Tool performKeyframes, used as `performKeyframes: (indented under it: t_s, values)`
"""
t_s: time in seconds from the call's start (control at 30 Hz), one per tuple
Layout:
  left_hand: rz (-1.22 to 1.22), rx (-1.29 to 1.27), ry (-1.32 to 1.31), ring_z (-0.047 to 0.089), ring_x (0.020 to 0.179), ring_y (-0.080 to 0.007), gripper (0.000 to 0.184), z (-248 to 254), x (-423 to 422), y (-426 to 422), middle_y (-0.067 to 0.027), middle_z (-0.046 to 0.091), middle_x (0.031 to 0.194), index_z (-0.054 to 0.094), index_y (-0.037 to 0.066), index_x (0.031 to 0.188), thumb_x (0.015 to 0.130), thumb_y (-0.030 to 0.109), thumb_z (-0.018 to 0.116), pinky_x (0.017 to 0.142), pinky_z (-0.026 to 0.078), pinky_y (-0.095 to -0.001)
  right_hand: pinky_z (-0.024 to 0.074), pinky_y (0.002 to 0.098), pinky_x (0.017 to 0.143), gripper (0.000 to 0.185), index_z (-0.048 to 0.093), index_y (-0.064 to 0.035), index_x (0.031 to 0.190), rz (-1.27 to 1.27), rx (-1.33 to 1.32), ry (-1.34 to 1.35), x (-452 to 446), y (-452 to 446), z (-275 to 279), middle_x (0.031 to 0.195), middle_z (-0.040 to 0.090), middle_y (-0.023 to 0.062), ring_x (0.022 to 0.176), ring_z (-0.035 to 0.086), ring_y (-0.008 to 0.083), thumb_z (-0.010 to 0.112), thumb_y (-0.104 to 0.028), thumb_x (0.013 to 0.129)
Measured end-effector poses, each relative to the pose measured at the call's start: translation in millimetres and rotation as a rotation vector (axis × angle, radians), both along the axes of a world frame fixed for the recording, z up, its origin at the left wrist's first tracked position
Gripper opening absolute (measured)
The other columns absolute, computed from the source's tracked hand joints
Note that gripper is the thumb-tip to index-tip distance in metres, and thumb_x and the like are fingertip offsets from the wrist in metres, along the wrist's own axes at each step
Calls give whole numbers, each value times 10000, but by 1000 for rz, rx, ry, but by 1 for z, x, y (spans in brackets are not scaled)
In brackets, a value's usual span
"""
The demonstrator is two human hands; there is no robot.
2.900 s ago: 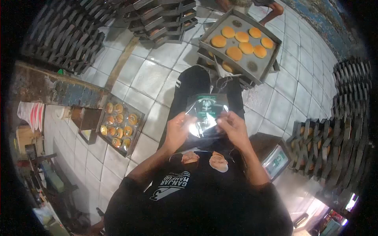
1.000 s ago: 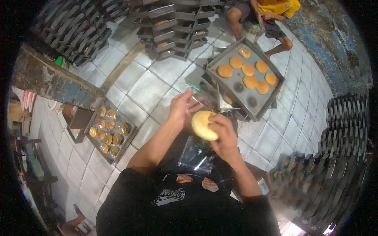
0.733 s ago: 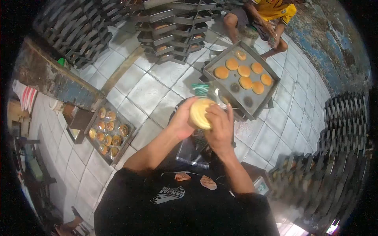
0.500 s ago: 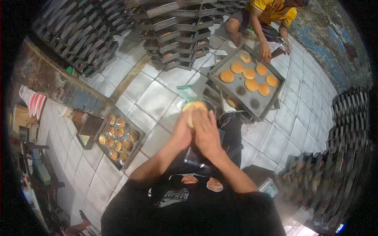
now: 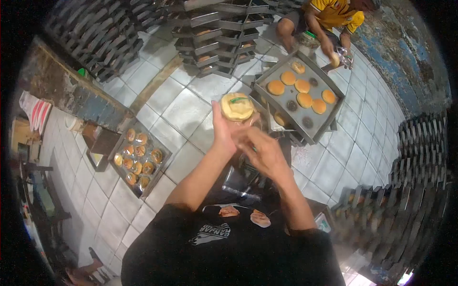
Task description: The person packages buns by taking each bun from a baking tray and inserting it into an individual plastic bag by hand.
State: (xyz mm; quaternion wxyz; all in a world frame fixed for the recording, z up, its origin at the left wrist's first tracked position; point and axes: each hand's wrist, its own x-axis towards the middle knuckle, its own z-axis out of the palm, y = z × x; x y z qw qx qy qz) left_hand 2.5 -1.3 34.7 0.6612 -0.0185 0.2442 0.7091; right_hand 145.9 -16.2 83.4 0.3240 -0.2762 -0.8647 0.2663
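Note:
A round pale bun [image 5: 237, 106] sits inside a clear bag with a green print, held up in front of me. My left hand [image 5: 224, 128] supports the bagged bun from below and its left side, its fingers around the bag. Just below the bun, my right hand [image 5: 260, 148] is bent over the bag's lower end and blurred by motion; whether it grips the plastic is hidden. More clear bags [image 5: 241, 183] lie on my lap. A metal tray [image 5: 310, 133] with several golden buns [image 5: 302, 86] stands ahead to the right.
On the left floor is a tray [image 5: 164, 151] of wrapped buns. Stacked metal trays [image 5: 205, 38] stand ahead, with more stacks [image 5: 396, 214] at right. A co-worker [image 5: 329, 16] in yellow sits beyond the bun tray, holding a bun and plastic. A dark box [image 5: 317, 209] is by my right side.
The bun, earlier bare in my right hand, is now inside the bag on my left hand. My right hand has drawn down from it. The co-worker has lifted a bun from the tray.

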Motion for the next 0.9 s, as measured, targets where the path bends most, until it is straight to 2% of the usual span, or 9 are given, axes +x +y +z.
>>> performKeyframes:
  t_s: [0.1,0.33,0.37,0.5,0.57,0.67,0.73,0.8,0.9]
  values:
    - [-185,23,-7,575,1260,-357,731,-11,-7,8,-196,575,1393,508,30,1410,1057,640,311,1105,465,-566,500,385,709,147,572,-23,877,75,-443,16,-4,-12,-9,938,647,146,834,645,293,710,19,848]
    - [-82,-40,23,589,1261,-345,660,-11,-43,-22,-163,601,1387,528,84,1396,1066,613,312,1079,475,-575,539,366,806,258,614,-3,1003,-139,-543,247,13,-26,-12,1010,667,149,881,657,263,792,-35,819]
    - [-181,-95,-19,616,1223,-324,658,5,-31,-35,-161,605,1385,521,75,1401,1073,601,299,1086,475,-544,545,402,862,378,626,-11,1123,-346,26,116,9,-15,-9,1033,672,160,920,670,310,809,-43,793]
    - [-479,-42,24,622,1203,-220,552,-22,-35,-49,-110,624,1354,559,92,1379,1086,525,381,959,535,-414,550,404,822,289,687,-28,1082,-153,152,111,8,-19,-12,1013,672,134,932,679,330,792,-55,814]
    - [-178,1,679,638,1145,-185,471,-35,-39,-28,-99,671,1275,615,63,1347,1097,419,433,925,534,-358,547,392,773,169,705,-28,1052,-278,-144,14,10,2,-27,951,669,161,886,686,318,721,-115,908]
    - [-364,42,838,660,1068,-166,399,-24,-33,-23,-95,708,1179,672,38,1288,1102,320,460,915,525,-310,536,384,732,178,692,-17,1040,-489,-402,64,7,23,-29,865,654,185,810,673,339,640,-179,988]
    - [-184,84,830,673,957,-145,325,-30,-26,-14,-72,723,1060,741,22,1114,1091,248,508,883,521,-285,515,391,682,215,660,7,967,-461,-234,123,5,31,-34,809,627,200,739,634,379,612,-197,1013]
    - [115,370,1201,659,874,-116,253,-34,-27,-5,-45,714,954,745,17,1013,1067,182,561,827,522,-278,488,406,649,234,625,16,893,-382,-82,28,5,34,-28,789,600,209,706,605,391,609,-185,1012]
    - [1,215,1081,625,884,-116,234,-30,-28,-4,-62,684,934,696,-28,938,1045,156,599,815,490,-270,469,433,644,257,611,14,862,-391,-89,67,5,27,-2,771,575,218,677,581,376,609,-196,1010]
